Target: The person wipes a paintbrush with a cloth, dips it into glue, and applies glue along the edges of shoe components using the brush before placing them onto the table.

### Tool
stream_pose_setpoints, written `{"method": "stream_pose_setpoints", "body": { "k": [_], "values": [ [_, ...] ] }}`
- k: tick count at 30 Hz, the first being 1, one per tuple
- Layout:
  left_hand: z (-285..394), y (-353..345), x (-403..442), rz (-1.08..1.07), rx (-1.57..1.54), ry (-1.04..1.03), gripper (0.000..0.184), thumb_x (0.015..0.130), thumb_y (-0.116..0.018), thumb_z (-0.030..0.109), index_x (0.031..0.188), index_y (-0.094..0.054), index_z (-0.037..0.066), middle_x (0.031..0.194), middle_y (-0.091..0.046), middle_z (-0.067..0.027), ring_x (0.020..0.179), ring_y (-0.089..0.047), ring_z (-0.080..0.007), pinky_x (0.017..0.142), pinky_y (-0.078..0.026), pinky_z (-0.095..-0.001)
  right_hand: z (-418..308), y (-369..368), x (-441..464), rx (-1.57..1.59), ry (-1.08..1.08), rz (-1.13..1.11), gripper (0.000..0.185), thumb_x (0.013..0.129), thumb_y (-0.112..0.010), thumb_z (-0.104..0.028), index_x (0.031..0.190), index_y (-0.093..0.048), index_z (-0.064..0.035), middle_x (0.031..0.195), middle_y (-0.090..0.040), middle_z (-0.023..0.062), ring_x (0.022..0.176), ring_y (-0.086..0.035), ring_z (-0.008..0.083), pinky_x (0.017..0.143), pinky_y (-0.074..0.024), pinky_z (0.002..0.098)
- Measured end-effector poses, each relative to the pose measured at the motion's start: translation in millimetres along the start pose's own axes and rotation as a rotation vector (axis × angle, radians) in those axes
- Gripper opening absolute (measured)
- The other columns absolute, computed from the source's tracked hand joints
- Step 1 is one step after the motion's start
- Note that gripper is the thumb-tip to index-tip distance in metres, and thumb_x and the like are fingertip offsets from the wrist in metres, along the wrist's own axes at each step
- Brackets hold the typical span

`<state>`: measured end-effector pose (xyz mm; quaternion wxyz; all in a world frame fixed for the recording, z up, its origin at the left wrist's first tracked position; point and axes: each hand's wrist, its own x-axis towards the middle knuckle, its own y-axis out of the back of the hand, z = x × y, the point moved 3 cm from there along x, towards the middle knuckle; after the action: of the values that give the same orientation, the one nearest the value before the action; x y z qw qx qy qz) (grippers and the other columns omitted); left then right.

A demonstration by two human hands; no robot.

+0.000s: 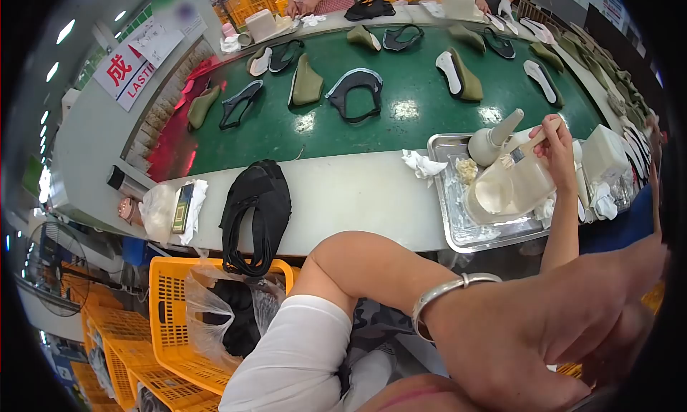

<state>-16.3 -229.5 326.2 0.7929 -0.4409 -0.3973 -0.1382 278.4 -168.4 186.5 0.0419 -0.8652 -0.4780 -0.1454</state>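
My right hand is closed around the handle of a flat brush. The brush is held over a translucent plastic container with pale, creamy liquid in it. That container lies in a metal tray, beside a white spouted bottle and a crumpled yellowish lump. Close to the camera, my left hand is raised across the view below the tray, a silver bangle on its wrist. Its fingers are mostly hidden, and nothing is visible in its grasp.
Green shoe pieces and black uppers are spread over a green conveyor belt. A stack of black uppers overhangs the white ledge. A yellow crate stands below. People's hands work across the belt.
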Motion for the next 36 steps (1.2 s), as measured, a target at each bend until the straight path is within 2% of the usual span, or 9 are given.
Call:
{"method": "stream_pose_setpoints", "body": {
  "k": [27,33,36],
  "values": [
    [5.7,-2.1,-11.3,-0.082,0.051,0.18,0.055,0.066,-0.051,-0.005,0.118,-0.031,-0.001,0.079,-0.056,-0.0117,0.067,-0.059,-0.0141,0.055,-0.046,-0.0223,5.0,3.8,0.7,0.005,0.02,-0.012,0.019,0.096,-0.046,-0.029,0.098,-0.048,-0.0106,0.078,-0.061,0.0026,0.054,-0.049,0.0022,0.049,-0.0398,0.0141],
    [17.0,1.7,-28.5,0.005,0.11,0.124,0.054,0.067,-0.052,-0.005,0.117,-0.032,-0.002,0.079,-0.056,-0.0116,0.066,-0.06,-0.014,0.054,-0.046,-0.0221,12.3,8.5,1.7,0.027,0.006,0.014,0.022,0.094,-0.05,-0.028,0.105,-0.05,-0.0081,0.081,-0.06,0.0035,0.056,-0.048,0.0034,0.05,-0.0379,0.0147],
    [35.9,9.2,-39.2,0.09,0.171,0.064,0.053,0.067,-0.052,-0.005,0.116,-0.033,-0.002,0.079,-0.056,-0.0116,0.066,-0.06,-0.0139,0.054,-0.046,-0.022,31.7,23.9,12.0,0.139,-0.052,0.008,0.026,0.093,-0.053,-0.026,0.111,-0.051,-0.007,0.083,-0.059,0.0032,0.066,-0.052,0.0047,0.054,-0.0393,0.0147]
  ]
}}
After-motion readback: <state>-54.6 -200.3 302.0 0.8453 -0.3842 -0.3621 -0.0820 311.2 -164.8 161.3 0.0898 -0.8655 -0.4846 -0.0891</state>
